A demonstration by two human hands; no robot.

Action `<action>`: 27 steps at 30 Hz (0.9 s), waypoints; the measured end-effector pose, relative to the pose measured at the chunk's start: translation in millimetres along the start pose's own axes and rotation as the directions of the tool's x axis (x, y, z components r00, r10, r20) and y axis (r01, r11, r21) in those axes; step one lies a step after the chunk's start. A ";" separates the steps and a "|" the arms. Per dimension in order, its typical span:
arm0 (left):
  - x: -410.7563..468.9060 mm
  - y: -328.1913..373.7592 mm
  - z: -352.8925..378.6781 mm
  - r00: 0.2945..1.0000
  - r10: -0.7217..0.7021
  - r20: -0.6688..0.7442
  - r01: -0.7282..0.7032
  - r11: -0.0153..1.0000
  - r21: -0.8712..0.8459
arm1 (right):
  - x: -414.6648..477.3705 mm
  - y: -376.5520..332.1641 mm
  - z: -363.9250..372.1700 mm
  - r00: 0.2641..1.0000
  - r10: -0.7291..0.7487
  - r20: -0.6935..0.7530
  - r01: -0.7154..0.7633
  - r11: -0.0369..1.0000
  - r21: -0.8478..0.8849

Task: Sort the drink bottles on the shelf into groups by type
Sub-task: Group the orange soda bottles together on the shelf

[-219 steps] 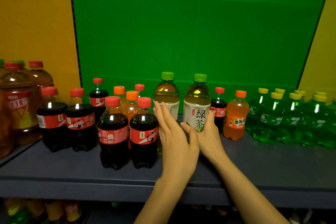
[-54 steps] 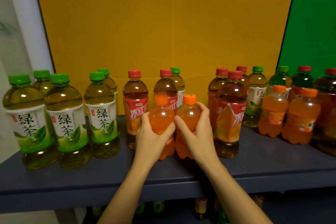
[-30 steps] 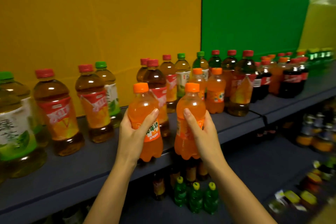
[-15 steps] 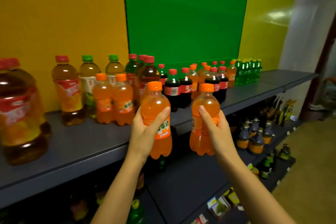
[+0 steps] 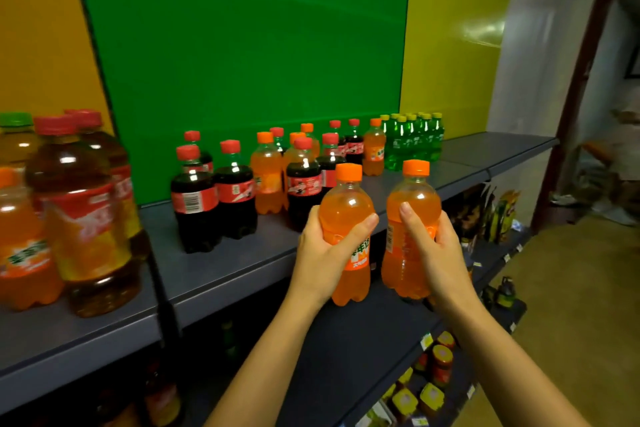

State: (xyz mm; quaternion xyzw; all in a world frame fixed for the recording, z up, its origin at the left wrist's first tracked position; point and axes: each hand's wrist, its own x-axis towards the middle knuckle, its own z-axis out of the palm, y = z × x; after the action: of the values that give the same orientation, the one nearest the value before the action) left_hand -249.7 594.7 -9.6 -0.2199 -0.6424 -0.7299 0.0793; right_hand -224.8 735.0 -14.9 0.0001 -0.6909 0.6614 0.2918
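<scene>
The left hand (image 5: 322,253) was wrapped around an orange soda bottle (image 5: 348,232), thumb across its front and fingers curled behind. The right hand (image 5: 433,246) clasped a second orange soda (image 5: 408,229) the same way. Both bottles stood upright, side by side but apart, lifted clear in front of the grey shelf (image 5: 225,270) edge rather than resting on it.

At the near left, blurred and partly cut off by the frame edge, stood large red-capped tea bottles (image 5: 83,218), two caps visible, with a green cap behind them and another orange soda in front.

Farther along the shelf stood a mixed cluster: cola bottles (image 5: 195,208) with red caps, about eight by their caps, and loose orange sodas (image 5: 266,177), four caps countable, though bottles overlapped and hid each other, so neither count was sure.

Beyond them a tight group of green soda bottles (image 5: 412,142) with yellow caps stood against the backing panel; seven or so caps showed, too small to count reliably.
</scene>
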 end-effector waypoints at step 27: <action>272.4 -133.4 144.9 0.850 0.136 -0.509 0.009 0.962 0.272 | 355.3 140.6 -53.6 0.940 -0.110 0.323 0.084 0.992 0.093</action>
State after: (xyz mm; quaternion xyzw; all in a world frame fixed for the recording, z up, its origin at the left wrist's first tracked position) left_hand -513.7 802.7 -3.6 -0.0218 -0.6803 -0.6666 0.3038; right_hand -552.3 938.8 -2.5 0.1551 -0.7027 0.6634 0.2052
